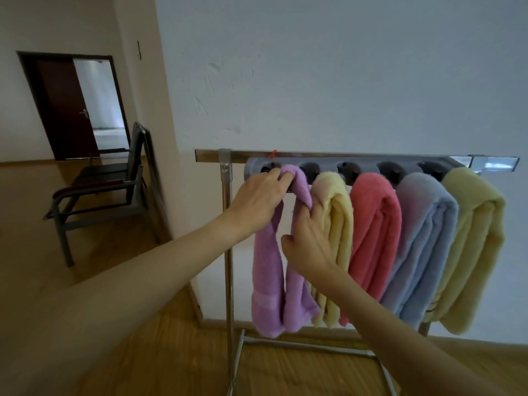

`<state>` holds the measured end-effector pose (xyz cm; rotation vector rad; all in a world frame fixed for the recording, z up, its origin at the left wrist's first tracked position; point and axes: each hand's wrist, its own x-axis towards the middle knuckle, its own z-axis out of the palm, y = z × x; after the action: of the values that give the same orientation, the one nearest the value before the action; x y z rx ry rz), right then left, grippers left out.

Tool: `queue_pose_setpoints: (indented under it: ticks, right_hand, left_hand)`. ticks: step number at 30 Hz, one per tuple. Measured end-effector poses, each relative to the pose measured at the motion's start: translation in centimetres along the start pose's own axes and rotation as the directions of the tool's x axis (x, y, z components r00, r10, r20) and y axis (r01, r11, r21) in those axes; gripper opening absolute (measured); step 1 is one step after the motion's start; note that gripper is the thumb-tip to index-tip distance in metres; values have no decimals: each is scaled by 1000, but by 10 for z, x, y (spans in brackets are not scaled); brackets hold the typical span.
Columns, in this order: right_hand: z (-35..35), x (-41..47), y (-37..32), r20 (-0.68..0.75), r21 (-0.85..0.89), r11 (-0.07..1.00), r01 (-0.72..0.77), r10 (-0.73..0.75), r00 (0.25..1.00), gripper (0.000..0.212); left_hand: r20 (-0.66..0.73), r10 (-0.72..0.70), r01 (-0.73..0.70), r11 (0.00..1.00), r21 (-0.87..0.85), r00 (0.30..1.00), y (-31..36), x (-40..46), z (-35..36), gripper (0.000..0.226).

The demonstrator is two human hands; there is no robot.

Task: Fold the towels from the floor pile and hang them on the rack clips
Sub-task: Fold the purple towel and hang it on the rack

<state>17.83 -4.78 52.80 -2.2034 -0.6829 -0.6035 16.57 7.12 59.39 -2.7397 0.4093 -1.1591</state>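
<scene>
- The left hand (257,200) had its fingers (278,178) curled round the top fold of the purple towel (267,281), pressing it up at the leftmost clip of the grey clip bar (354,164).
- The right hand (307,241) held the same towel lower down, fingers hooked into the loop just beneath the fold; how tightly they pinched could not be made out.
- The purple towel hung folded in two long tails from that spot — whether the clip had already caught it was hidden by the left hand.
- Just beside it, four towels were already up: a yellow towel (337,224), a pink towel (374,232), a blue towel (423,241) and a second yellow one (471,247), each folded and hanging from its own clip.
- The bar showed five clips, so this looked like the last place on the rack (227,238) to fill.
- No floor pile was in view, so whether more towels remained could not be told.
</scene>
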Motion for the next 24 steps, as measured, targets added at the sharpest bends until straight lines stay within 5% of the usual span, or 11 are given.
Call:
queue_pose_setpoints:
  ticks: [6, 11, 16, 21, 24]
  right_hand:
    - [8, -19, 19, 111, -2, 1000, 26, -25, 994, 65]
    - [14, -30, 45, 62, 64, 988, 142, -146, 987, 67]
    - [24, -36, 61, -77, 58, 986, 157, -152, 985, 67]
    - [51, -46, 73, -144, 275, 960, 48, -9, 990, 78]
    - [70, -54, 80, -138, 171, 985, -33, 57, 989, 64]
  left_hand:
    - [12, 29, -29, 1000, -1, 1000, -2, -23, 20, 44]
    - [-56, 45, -51, 992, -113, 997, 0, -47, 37, 30]
    - [-127, -340, 232, 827, -512, 932, 10, -86, 75, 37]
    - [128, -540, 508, 649, -567, 832, 24, -133, 136, 64]
    - [266, -579, 608, 543, -580, 771, 33, -151, 164, 56]
